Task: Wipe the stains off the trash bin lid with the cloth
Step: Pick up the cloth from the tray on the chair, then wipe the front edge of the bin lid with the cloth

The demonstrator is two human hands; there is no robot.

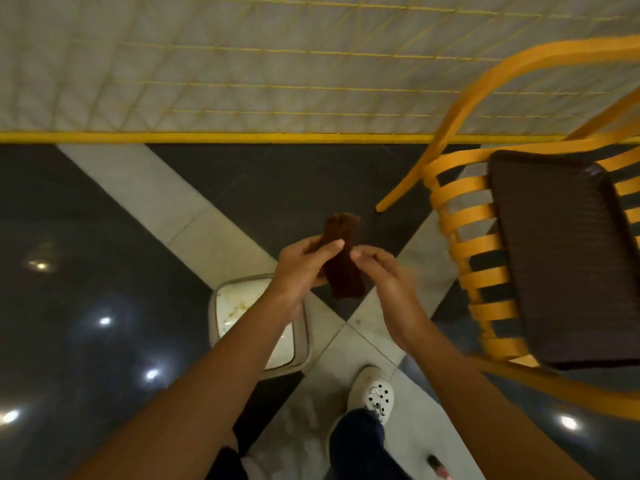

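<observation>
A folded dark brown cloth [341, 259] is held up in front of me, above the floor. My left hand [301, 271] grips its left side with the thumb across the fabric. My right hand [382, 275] pinches its right edge with the fingertips. Below my left forearm stands a white trash bin with a rounded square lid [235, 306]. Brownish smears show on the lid's left part; my arm hides much of the rest.
A yellow slatted chair [464, 237] with a dark brown tray [561, 258] on its seat stands at the right. A yellow wire-mesh barrier [242, 136] runs across the back. My white shoe [375, 393] rests on the glossy dark and grey tiled floor.
</observation>
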